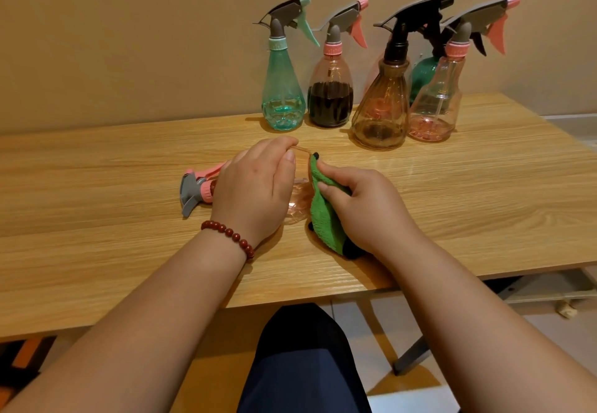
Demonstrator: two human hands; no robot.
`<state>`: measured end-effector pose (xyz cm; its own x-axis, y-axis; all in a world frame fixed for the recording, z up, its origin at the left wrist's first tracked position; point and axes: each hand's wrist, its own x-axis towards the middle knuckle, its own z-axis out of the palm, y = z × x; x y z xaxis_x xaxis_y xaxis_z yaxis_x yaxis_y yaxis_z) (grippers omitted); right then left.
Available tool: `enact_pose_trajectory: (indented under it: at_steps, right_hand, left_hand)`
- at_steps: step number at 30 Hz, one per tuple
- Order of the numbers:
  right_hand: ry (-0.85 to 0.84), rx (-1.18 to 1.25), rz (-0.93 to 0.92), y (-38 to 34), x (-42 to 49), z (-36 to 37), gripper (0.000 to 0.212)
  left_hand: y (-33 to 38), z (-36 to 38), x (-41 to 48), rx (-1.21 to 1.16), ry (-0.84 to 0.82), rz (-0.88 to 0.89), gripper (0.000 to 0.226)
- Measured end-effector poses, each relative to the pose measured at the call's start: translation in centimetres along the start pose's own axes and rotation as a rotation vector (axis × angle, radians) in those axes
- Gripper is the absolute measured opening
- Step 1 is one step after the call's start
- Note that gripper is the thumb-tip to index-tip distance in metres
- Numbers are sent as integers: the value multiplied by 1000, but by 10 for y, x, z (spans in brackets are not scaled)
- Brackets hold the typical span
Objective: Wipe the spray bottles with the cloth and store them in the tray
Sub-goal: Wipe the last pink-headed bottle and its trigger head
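We are gripping the lying pink bottle with our left hand and clutching the green cloth against it with our right hand. Behind, the amber bottle is standing nearest.

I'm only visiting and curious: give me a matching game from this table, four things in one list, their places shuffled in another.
1. teal clear plastic spray bottle
2. green fluffy cloth
3. pale pink clear spray bottle with grey head
4. amber ribbed spray bottle with black head

A. lying sideways, held by the left hand
B. standing at the row's left end
C. gripped by the right hand
D. standing right of the dark-liquid bottle

Pairs: 1-B, 2-C, 3-A, 4-D
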<state>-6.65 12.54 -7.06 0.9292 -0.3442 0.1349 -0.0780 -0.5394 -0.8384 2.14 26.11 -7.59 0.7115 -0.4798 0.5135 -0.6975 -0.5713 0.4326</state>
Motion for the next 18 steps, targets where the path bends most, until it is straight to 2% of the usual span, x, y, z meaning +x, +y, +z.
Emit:
enact_pose_trajectory:
  at_steps: [6,13,16,18]
  right_hand:
    - [-5,189,-64,-5,-7,1,40]
    - [-95,-61,-73,6,-6,-7,39]
    - [1,69,-77,-3,-5,-3,39]
    - [3,141,-115,-6,-8,2,41]
  left_hand:
    - [-1,0,0,-3,9,7,57]
    - [2,1,0,5,6,-12,62]
    - [1,1,0,2,10,-7,61]
    - [0,1,-1,4,17,-11,61]
